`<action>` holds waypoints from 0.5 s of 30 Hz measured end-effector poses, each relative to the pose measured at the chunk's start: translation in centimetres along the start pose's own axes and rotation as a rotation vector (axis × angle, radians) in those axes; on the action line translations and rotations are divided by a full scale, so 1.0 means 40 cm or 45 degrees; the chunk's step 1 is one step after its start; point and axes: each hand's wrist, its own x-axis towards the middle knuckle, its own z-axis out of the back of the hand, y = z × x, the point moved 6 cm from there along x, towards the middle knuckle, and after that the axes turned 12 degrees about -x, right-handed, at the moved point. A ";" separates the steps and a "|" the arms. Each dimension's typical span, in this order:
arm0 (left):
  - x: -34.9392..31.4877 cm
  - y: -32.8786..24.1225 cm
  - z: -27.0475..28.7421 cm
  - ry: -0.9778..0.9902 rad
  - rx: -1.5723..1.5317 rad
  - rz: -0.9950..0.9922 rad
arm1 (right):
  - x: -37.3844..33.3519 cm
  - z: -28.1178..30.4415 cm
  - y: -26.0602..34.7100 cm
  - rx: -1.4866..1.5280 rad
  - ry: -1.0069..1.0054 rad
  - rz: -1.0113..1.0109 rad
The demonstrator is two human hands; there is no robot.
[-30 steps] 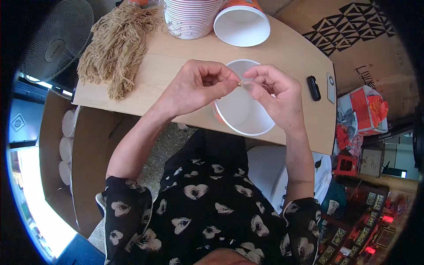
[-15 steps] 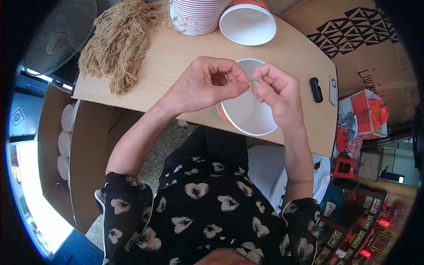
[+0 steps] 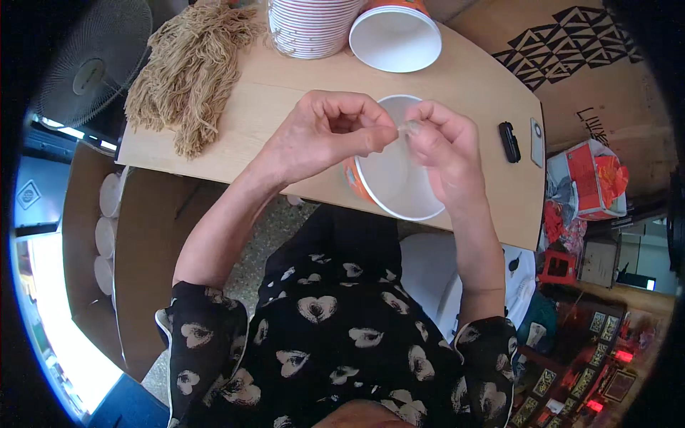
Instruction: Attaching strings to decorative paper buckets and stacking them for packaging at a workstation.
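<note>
Both hands meet over a white-lined paper bucket (image 3: 396, 185) with an orange outer side, close to the table's near edge. My left hand (image 3: 325, 135) pinches thumb against forefinger at a tiny pale thing, too small to make out. Fingertips of my right hand (image 3: 453, 153) are closed in a pinch beside it, almost touching the left ones. The bucket's mouth faces up toward me, partly hidden by the hands. A heap of tan cords (image 3: 189, 78) lies at the table's far left.
Behind the hands rise a stack of white buckets (image 3: 310, 28) and a bucket lying tipped (image 3: 396, 43). A black object (image 3: 509, 143) and a silver flat device (image 3: 537, 143) lie at right. An open carton (image 3: 153, 271) stands lower left, by a fan (image 3: 93, 75).
The right hand's fingers have turned slightly and shifted a little left. Both hands stay pinched together above the bucket, and the whole view has shifted slightly.
</note>
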 end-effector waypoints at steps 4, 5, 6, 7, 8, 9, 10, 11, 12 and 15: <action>0.002 0.001 0.008 0.009 -0.009 -0.012 | -0.005 0.009 0.053 -0.386 0.072 0.034; 0.002 0.005 0.009 0.009 -0.010 0.017 | -0.007 0.016 0.054 -0.388 0.070 0.033; 0.002 0.009 0.008 0.009 -0.010 0.046 | -0.006 0.025 0.054 -0.456 0.064 0.035; 0.003 0.008 0.006 0.012 -0.011 0.045 | -0.005 0.030 0.054 -0.525 0.057 0.038; 0.004 0.014 0.004 0.013 -0.050 0.103 | -0.004 0.028 0.054 -0.527 0.055 0.038; 0.004 0.019 0.000 0.014 -0.088 0.161 | -0.003 0.025 0.057 -0.497 0.025 0.074; 0.005 0.014 -0.003 0.015 -0.087 0.159 | -0.001 0.024 0.062 -0.465 -0.005 0.110; 0.006 0.011 -0.006 0.009 -0.086 0.174 | 0.000 0.023 0.063 -0.466 -0.005 0.111; 0.007 0.009 -0.009 0.002 -0.086 0.189 | 0.000 0.023 0.064 -0.478 -0.013 0.113; 0.009 0.012 -0.002 -0.009 -0.009 0.147 | 0.003 0.018 0.063 -0.486 -0.005 0.118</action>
